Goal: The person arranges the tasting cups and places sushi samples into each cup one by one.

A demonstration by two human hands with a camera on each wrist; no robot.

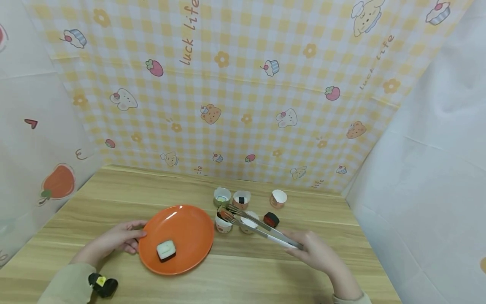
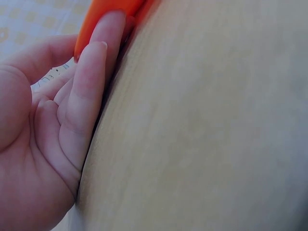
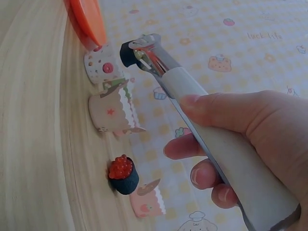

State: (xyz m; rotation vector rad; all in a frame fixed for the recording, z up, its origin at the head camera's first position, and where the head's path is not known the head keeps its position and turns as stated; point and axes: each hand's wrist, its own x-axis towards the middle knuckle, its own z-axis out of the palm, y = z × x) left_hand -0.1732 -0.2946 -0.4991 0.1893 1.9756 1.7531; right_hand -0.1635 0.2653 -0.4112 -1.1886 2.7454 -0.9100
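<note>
My left hand pinches the left rim of an orange plate, thumb over the edge and fingers beneath. A white-topped sushi piece with a dark base sits on the plate. In my right hand is a pair of metal tongs with pale handles, also seen in the right wrist view. Their tips clamp a dark-wrapped sushi roll, held above the paper cups near a white dotted cup. The left wrist view shows the hand at the plate's orange rim.
Right of the plate stand several paper cups, one with a dark-banded piece inside and one apart at the back right. A red-topped sushi roll lies beside them on the wooden table. A patterned cloth hangs behind.
</note>
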